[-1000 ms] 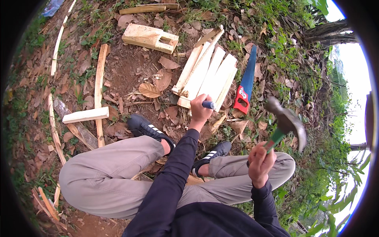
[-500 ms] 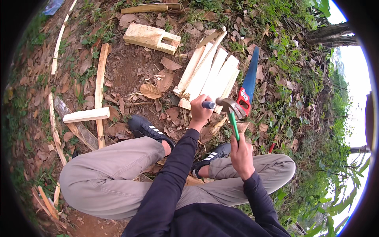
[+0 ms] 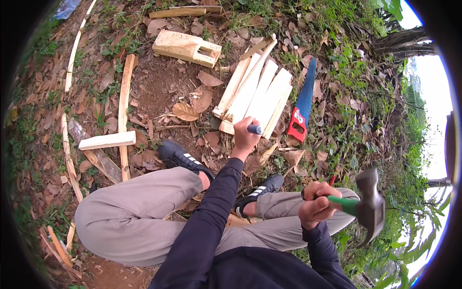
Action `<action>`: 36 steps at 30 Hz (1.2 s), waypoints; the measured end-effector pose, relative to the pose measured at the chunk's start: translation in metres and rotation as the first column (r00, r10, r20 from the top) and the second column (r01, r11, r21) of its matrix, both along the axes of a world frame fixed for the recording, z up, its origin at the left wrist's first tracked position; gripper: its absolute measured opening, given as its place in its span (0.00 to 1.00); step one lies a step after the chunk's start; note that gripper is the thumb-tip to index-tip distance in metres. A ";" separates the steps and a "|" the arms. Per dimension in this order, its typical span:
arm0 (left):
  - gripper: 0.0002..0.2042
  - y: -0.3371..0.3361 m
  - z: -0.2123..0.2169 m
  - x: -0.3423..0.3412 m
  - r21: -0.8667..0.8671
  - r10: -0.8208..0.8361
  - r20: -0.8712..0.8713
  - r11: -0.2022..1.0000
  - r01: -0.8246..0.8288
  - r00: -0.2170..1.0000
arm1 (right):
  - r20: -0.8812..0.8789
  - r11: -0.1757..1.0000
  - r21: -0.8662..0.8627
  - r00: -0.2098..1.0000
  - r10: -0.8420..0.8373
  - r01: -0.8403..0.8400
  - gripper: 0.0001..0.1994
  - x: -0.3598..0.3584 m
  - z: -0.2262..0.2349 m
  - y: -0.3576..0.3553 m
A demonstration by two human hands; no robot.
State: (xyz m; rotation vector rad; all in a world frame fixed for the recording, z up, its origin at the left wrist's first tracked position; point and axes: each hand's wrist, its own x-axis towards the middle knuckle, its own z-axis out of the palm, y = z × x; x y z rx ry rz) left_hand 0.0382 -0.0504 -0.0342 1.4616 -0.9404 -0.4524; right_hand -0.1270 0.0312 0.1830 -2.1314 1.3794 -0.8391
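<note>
Dry brown leaves (image 3: 185, 111) are littering earth (image 3: 156, 83) around pale, flat-faced wooden strips (image 3: 257, 98). At their near end, the left hand (image 3: 245, 137) is gripping a dark-blue cylindrical handle (image 3: 255, 129); well apart, the right hand (image 3: 315, 206) is clenching a green-handled metal claw hammer (image 3: 369, 207).

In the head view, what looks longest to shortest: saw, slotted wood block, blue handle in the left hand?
1. Saw
2. Slotted wood block
3. Blue handle, partly hidden by the left hand
</note>
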 end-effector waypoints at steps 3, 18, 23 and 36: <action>0.15 -0.003 -0.001 -0.006 -0.082 -0.019 -0.089 0.997 0.012 0.996 | -0.553 0.963 0.262 0.827 0.102 0.057 0.10 0.009 -0.021 -0.013; 0.12 0.002 -0.006 -0.008 -0.025 -0.023 -0.058 0.999 0.021 0.998 | 0.181 0.999 0.038 0.983 0.012 -0.019 0.11 0.021 0.019 -0.002; 0.14 -0.001 0.001 -0.004 -0.084 -0.009 -0.037 0.996 0.005 0.999 | -0.341 0.942 0.335 0.933 0.114 0.008 0.08 0.025 0.010 -0.012; 0.11 0.004 0.016 0.003 0.063 0.050 -0.056 0.997 -0.046 0.997 | -0.104 0.951 0.190 0.968 -0.228 0.244 0.11 -0.002 -0.025 -0.005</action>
